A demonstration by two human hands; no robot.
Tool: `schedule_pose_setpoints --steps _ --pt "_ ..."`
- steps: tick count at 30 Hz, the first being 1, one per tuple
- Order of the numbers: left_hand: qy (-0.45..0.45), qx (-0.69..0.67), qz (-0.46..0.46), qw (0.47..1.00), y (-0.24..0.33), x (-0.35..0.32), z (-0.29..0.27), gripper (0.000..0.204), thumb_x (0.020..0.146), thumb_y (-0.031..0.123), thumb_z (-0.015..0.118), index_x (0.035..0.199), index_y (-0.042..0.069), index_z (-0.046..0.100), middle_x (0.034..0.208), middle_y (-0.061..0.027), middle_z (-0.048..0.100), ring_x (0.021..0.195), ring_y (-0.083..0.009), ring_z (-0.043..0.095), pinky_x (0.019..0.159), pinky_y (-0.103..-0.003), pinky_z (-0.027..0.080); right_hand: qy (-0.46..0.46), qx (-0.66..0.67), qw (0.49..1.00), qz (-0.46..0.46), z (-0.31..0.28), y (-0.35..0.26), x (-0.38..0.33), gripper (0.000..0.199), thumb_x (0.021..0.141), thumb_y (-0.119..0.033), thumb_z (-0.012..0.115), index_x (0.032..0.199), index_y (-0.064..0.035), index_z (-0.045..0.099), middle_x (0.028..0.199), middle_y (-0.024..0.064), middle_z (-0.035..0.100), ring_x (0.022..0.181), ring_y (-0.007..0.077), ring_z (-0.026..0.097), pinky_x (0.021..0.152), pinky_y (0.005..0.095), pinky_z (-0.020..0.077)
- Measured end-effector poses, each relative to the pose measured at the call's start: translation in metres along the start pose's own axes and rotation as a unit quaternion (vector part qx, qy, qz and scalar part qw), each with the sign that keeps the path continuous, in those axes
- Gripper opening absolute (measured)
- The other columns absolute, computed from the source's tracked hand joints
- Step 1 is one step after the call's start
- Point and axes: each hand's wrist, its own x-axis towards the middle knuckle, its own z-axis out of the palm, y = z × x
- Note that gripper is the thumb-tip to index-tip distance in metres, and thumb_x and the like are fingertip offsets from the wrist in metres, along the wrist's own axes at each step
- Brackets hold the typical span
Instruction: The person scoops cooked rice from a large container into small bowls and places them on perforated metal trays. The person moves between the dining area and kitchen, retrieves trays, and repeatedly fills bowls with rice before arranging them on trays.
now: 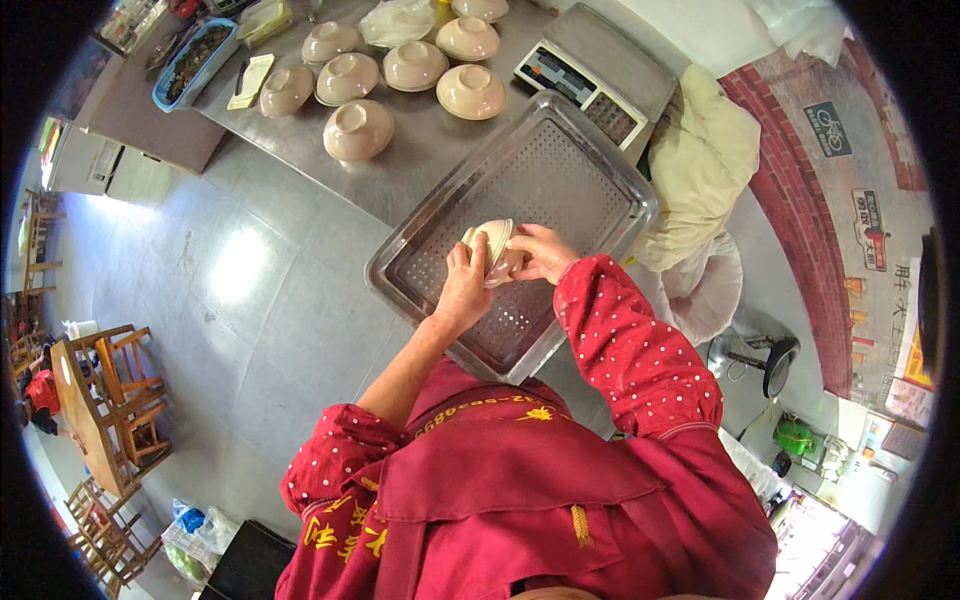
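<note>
Evidently the step in hand is a two-handed handling of a pale bowl (498,240), held tilted at the centre of the frame, above a perforated metal tray (560,165). The left hand (463,290) is clamped on the bowl's left side, its fingers lying over the outer wall; the right hand (545,255) grips the opposite side, fingertips near the rim. A ridge runs across the piece between them, so it may be two bowls fitted together, but the fingers hide too much to tell.

The tray lies slantwise, its upper part over the table (400,185) and its lower end close to the red apron (520,470). Towards the upper centre of the frame, more pale bowls stand on the table with their foot rings up, the closest being a lone bowl (359,130) left of the tray. A weighing scale (625,60) sits just beyond the tray's upper right side, beside a yellowish cloth (705,150).

As a judgement, the next move calls for a steady grip from both hands, since the smooth, rounded wall could slip, and for the tilt to be controlled over the tray.
</note>
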Motion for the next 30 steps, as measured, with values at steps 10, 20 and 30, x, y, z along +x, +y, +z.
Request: schedule_pose_setpoints --steps 10,20,30 --pt "-0.036 -0.028 -0.015 0.999 0.003 0.008 -0.014 0.091 0.067 -0.004 0.067 0.146 -0.002 0.022 0.127 -0.0322 0.041 0.115 -0.0525 0.044 0.1 -0.052 0.042 0.119 -0.049 0.991 0.02 0.018 -0.007 0.002 0.066 0.083 -0.024 0.071 0.139 -0.004 0.041 0.132 0.0147 0.053 0.113 0.0338 0.059 0.082 0.0556 0.0556" --pt "-0.072 -0.055 0.015 0.996 0.0 0.02 -0.028 0.088 0.068 0.0 0.071 0.145 0.002 0.029 0.127 -0.0304 0.043 0.116 -0.0514 0.046 0.1 -0.052 0.044 0.15 -0.052 0.986 0.046 0.026 -0.016 -0.011 0.06 0.084 -0.03 0.068 0.133 -0.0048 0.044 0.122 0.0137 0.057 0.106 0.0298 0.064 0.081 0.0508 0.0569" --pt "-0.071 -0.071 0.065 0.993 -0.015 0.028 -0.028 0.086 0.069 0.002 0.07 0.145 0.002 0.03 0.127 -0.0288 0.045 0.115 -0.0484 0.048 0.099 -0.049 0.044 0.133 0.016 0.989 0.061 0.017 -0.007 -0.01 0.056 0.081 -0.018 0.066 0.13 -0.0058 0.041 0.119 0.0151 0.056 0.101 0.0323 0.063 0.077 0.0563 0.057"
